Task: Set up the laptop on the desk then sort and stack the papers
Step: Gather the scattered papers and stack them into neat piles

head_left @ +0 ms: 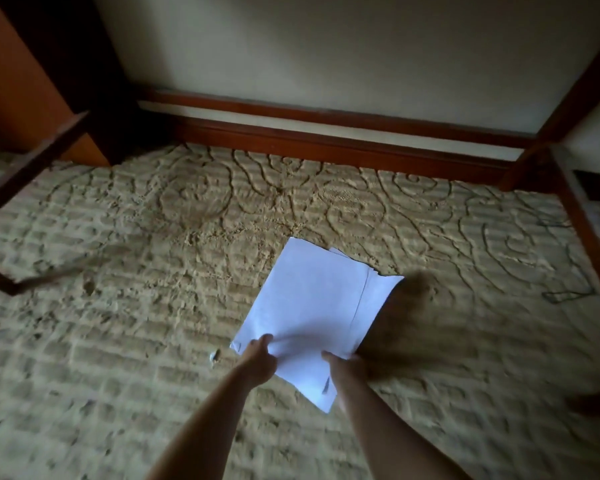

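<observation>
Head view, looking down at the carpet (118,341) under the desk: off to my left stands a dark wooden desk leg (32,171) with an orange panel behind it, well apart from what I'm doing. My left hand (258,358) pinches the near left corner of the papers (312,306), thumb on top and the other fingers hidden beneath. The papers are a loose white bundle, fanned a little so that the sheet edges show along the right side, held low over the carpet; I cannot tell whether the far end touches it. My right hand (343,367) grips the near right edge, thumb over the sheets. Further right, another wooden leg (582,230) slants across the corner, with a thin dark cable (568,296) on the floor beside it. I judge I'm in the paper part of the job, gathering the sheets. No laptop is in sight. Next I'd need to square the uneven edges and lift the bundle to the desk without letting a sheet slip.
</observation>
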